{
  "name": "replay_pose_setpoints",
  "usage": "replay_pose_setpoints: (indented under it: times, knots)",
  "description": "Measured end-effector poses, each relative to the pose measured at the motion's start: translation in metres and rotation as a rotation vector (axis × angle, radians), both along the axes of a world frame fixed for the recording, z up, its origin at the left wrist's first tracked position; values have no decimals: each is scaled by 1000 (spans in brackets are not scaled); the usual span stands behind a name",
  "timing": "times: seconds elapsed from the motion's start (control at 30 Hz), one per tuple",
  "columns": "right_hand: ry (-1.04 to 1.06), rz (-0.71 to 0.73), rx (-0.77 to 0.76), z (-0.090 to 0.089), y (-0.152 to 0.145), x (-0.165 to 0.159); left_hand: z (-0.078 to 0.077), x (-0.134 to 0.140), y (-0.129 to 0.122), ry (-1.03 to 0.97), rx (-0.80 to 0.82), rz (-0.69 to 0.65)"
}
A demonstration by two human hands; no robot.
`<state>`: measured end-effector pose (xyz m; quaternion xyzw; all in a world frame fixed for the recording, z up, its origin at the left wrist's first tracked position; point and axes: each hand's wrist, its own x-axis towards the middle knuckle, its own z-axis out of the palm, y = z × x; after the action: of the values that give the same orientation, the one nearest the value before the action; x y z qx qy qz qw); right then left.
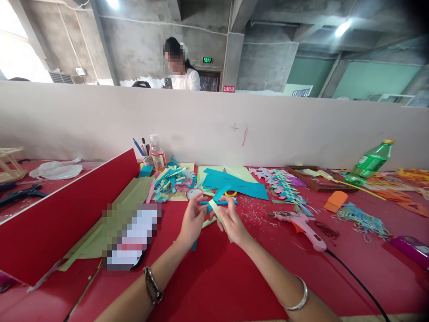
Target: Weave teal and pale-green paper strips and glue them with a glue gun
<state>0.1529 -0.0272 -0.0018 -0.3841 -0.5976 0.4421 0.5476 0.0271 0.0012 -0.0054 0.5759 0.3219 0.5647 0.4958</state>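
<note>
Above the red tabletop, my left hand (pixel 192 220) and my right hand (pixel 235 224) meet, both with closed fingers. Between them are crossing paper strips: a light green strip (pixel 213 206) and a blue strip (pixel 220 193). Fingers of both hands pinch these strips where they cross. How the strips are joined or folded is partly hidden by the fingers. Just beyond the hands lie larger blue paper pieces (pixel 248 188) and a yellow ring-shaped handle (pixel 230 193). A roll of tape (pixel 193 193) sits by my left fingertips.
A pink glue gun (pixel 301 226) with a black cord lies at right. A phone (pixel 132 239) and green paper sheets (pixel 125 201) are at left, beside a red board (pixel 73 219). Behind are a strip pile (pixel 172 181), woven strips (pixel 281 185) and a green bottle (pixel 370 163).
</note>
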Motion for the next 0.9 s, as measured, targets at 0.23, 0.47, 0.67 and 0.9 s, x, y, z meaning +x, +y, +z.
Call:
replay_pose_setpoints:
  times: [0.23,0.47,0.67,0.9]
  knots:
    - [-119,3,-70,2,2,4,2,-1,1,-44,-26,9]
    - [-248,37,-145,-1,1,4,5,-1,-2,-120,-69,-4]
    - [-234,86,-160,-1,2,4,11,1,-6,-111,-75,-54]
    - [-215,128,-164,-1,0,3,11,2,-7,-88,-64,-82]
